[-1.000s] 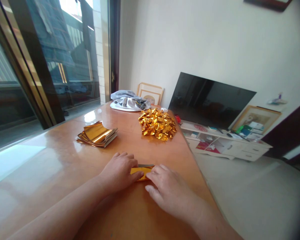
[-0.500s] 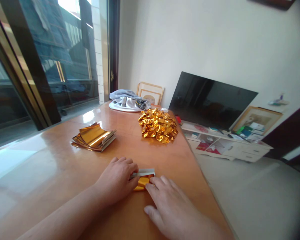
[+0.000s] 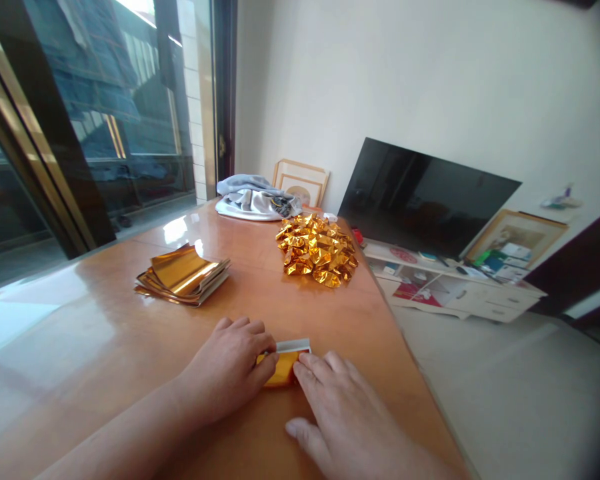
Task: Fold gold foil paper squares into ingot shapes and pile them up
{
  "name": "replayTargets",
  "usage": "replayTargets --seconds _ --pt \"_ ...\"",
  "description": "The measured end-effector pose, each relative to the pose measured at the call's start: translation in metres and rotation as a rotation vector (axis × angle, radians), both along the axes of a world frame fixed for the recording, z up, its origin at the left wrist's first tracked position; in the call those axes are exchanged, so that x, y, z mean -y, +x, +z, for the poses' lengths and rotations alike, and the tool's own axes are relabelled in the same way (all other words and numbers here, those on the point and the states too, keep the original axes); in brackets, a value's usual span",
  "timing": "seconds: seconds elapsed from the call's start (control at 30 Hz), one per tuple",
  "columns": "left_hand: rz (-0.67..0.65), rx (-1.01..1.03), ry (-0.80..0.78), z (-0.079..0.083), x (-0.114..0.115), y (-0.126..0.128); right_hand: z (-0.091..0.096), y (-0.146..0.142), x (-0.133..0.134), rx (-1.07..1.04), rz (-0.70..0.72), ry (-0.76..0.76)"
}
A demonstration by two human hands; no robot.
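A partly folded sheet of gold foil paper (image 3: 284,371) lies on the table in front of me, with a pale strip of its back showing along the far edge. My left hand (image 3: 237,357) has its thumb and fingers closed on the sheet's left end. On the right end rest the fingertips of my right hand (image 3: 337,400), its fingers stretched out and its thumb apart on the table. Beyond my left hand sits a loose stack of gold foil sheets (image 3: 183,275). A heap of folded gold foil pieces (image 3: 317,250) stands further off to the right.
The glossy wooden table (image 3: 105,347) ends at a right edge above the floor. At its far end are bundled grey cloths (image 3: 253,199). Beyond stand a large television (image 3: 425,200) and a white low cabinet (image 3: 480,297). A glass sliding door is on the left.
My left hand has shifted slightly left along the paper, and more of the gold face shows between my hands. The right hand stays nearly in place. The view has moved slightly.
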State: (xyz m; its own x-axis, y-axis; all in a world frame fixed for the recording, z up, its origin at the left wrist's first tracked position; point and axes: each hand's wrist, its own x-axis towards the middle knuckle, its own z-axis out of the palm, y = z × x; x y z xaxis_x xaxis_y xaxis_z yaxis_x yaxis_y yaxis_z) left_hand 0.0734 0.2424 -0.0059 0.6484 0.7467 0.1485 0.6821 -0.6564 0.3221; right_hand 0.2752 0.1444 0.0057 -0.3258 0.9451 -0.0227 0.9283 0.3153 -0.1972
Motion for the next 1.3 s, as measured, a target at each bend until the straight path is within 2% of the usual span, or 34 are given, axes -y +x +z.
replayTargets --seconds 0.17,0.43,0.73,1.0,1.13,1.3 --pt "-0.006 -0.029 0.022 0.005 0.002 0.001 0.007 -0.003 0.002 0.031 0.002 0.030" --pt "-0.020 -0.068 0.048 0.002 0.001 0.001 0.001 -0.002 0.001 0.058 -0.001 0.048" --pt "-0.010 -0.042 0.020 0.003 0.002 0.000 0.003 -0.004 0.000 0.054 -0.044 0.006" --pt "0.020 -0.038 0.023 -0.003 0.000 0.001 -0.001 -0.005 0.000 0.059 -0.054 -0.013" --pt "0.033 -0.011 -0.007 -0.002 0.000 -0.001 -0.004 -0.004 0.001 0.068 -0.062 -0.018" --pt "0.121 0.067 -0.147 0.000 -0.006 -0.007 -0.006 -0.005 -0.001 0.052 -0.073 -0.012"
